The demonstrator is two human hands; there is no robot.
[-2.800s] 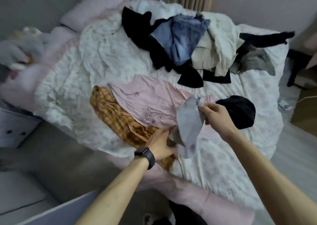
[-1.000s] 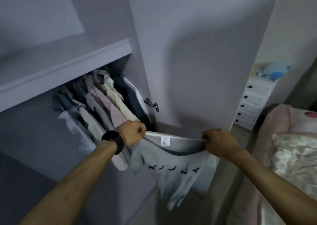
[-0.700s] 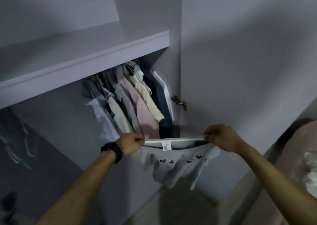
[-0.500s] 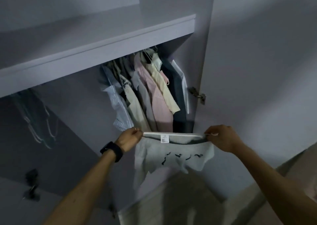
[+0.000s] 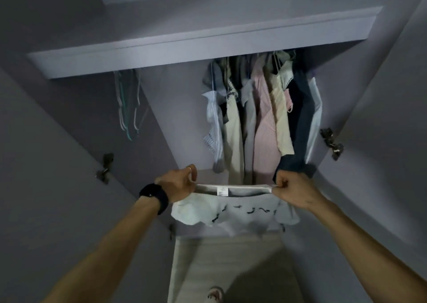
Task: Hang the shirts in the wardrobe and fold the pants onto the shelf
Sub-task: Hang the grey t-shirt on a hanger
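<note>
Head view: my left hand (image 5: 176, 183) and right hand (image 5: 294, 193) each clench the top edge of the grey printed garment (image 5: 242, 218), stretched taut; blurred, I cannot tell shirt from shorts.

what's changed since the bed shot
The grey garment went from the bed to the open wardrobe. The left hand, then down among the clothes on the bed, took hold of its top edge; now it and the right hand pinch that edge stretched between them, in front of the hanging clothes. Over the last second the two-handed grip stayed the same.
</note>
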